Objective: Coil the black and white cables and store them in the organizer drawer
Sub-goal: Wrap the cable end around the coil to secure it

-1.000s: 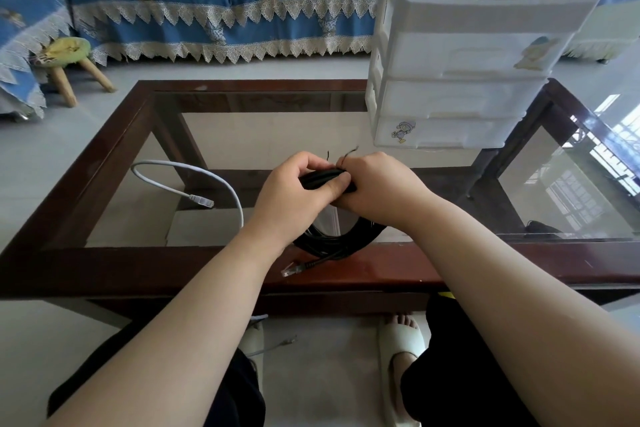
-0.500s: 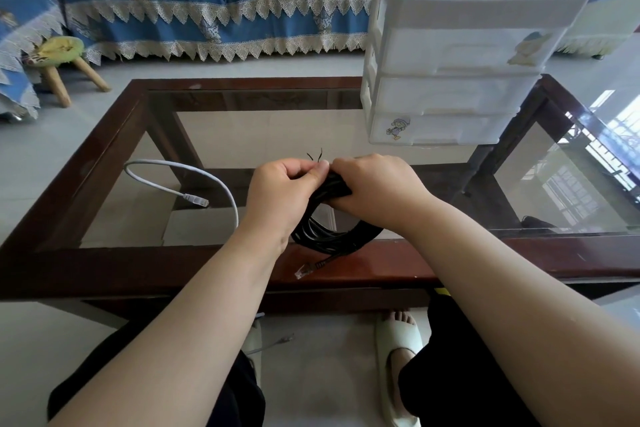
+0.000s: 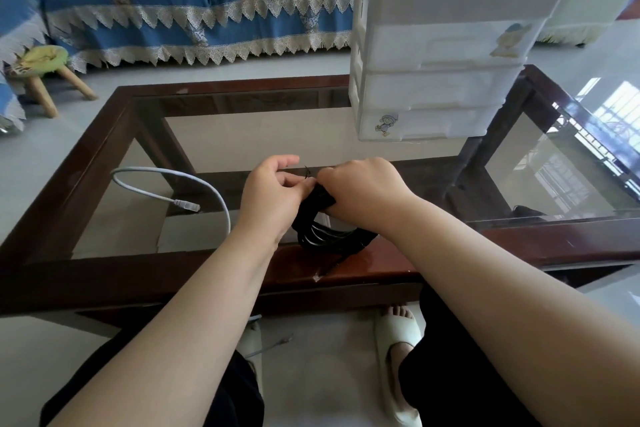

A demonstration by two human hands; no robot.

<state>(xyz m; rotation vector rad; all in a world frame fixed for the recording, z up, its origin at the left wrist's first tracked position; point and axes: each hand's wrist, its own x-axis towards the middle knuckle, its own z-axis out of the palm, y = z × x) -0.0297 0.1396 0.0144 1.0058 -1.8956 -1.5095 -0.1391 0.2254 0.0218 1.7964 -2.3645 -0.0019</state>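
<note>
Two cables sit before you on the glass-topped counter [image 3: 114, 156], whose dark wooden frame fills the middle of the view. Beyond it, at the far side, a blue sofa [image 3: 194, 10] with lace trim runs along the floor, and a small wooden stool [image 3: 45, 69] stands far left. On the far right part of the counter stands the white organizer [image 3: 440, 55], a stack of drawers with a divided tray on top; all the drawers you can see are pushed in. Your right hand [image 3: 360, 194] is clenched around the top of the black cable [image 3: 332, 236], which is already gathered into a coil; the loops hang below your fist and rest on the near wooden edge of the counter, with one clear plug end [image 3: 317, 277] lying on that edge. Your left hand [image 3: 273, 194] is just beside the right one, its thumb and fingertips pinching a thin dark tie [image 3: 307, 173] at the top of the coil. Left of your hands, the white cable [image 3: 166, 173] lies loose in an open curve on the glass, uncoiled, its plug [image 3: 187, 205] pointing right. Smallest of all, another bit of white cable [image 3: 270, 347] shows on the floor by your slippered feet [image 3: 398, 329].
</note>
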